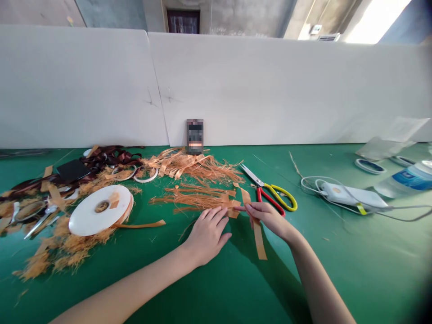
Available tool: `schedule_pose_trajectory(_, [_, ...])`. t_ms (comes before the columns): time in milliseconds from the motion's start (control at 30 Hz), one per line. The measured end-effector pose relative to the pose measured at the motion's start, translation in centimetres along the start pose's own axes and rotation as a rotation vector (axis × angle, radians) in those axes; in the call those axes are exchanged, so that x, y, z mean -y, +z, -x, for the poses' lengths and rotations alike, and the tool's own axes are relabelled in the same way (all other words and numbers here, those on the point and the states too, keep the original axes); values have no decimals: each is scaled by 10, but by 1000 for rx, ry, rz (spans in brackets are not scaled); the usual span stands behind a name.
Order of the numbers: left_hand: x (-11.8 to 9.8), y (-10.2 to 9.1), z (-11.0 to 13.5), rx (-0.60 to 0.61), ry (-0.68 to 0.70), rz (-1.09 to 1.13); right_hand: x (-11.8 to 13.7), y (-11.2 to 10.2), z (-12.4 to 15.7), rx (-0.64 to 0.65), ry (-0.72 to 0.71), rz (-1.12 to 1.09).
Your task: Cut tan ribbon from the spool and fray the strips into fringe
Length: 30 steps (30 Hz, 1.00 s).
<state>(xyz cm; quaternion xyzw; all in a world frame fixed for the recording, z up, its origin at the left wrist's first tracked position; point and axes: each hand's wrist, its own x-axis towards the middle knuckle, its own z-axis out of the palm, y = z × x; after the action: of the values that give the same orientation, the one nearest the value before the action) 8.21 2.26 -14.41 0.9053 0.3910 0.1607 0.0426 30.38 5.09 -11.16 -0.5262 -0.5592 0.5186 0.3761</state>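
My left hand [206, 236] rests palm down, fingers stretched out, on the near ends of some frayed orange ribbon pieces [199, 194] laid side by side on the green table [337, 261]. Between thumb and fingers, my right hand [268, 218] pinches a flat orange ribbon strip [259, 243]. One end of the strip hangs toward me, and the other sticks out past the fingers. Just beyond that hand lie scissors [259, 182] with red and yellow handles, blades pointing away to the left. A larger heap of fringed ribbon [189, 165] lies behind the pieces.
At left lies a white spool [87, 213] of orange ribbon, among loose fibres [74, 245] and dark brown ribbon [114, 157]. A phone-like device [195, 137] leans against the white partition [270, 90]. Right of the scissors are a white power strip [351, 195] with cords and a bottle [413, 177].
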Motion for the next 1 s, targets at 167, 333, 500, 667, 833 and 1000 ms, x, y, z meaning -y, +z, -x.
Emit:
schedule_pose_trajectory(167, [21, -2, -22, -50, -83, -18, 2, -4, -2, -118, -28, -39])
schedule_pose_trajectory(333, [32, 21, -46, 38, -47, -14, 7, -4, 0, -183, -56, -136])
schedule_pose_trajectory(500, [16, 41, -63, 32, -81, -26, 9, -6, 2, -201, -79, -211])
schedule_pose_trajectory(667, [1, 26, -57, -34, -74, -50, 10, -6, 2, -176, -88, -182])
schedule_pose_trajectory(833, [8, -8, -19, -97, -116, -85, 1, 7, -2, -27, -81, -71])
schedule_pose_trajectory(1000, [76, -37, -7, -163, -419, -130, -20, 20, -12, 67, 7, 76])
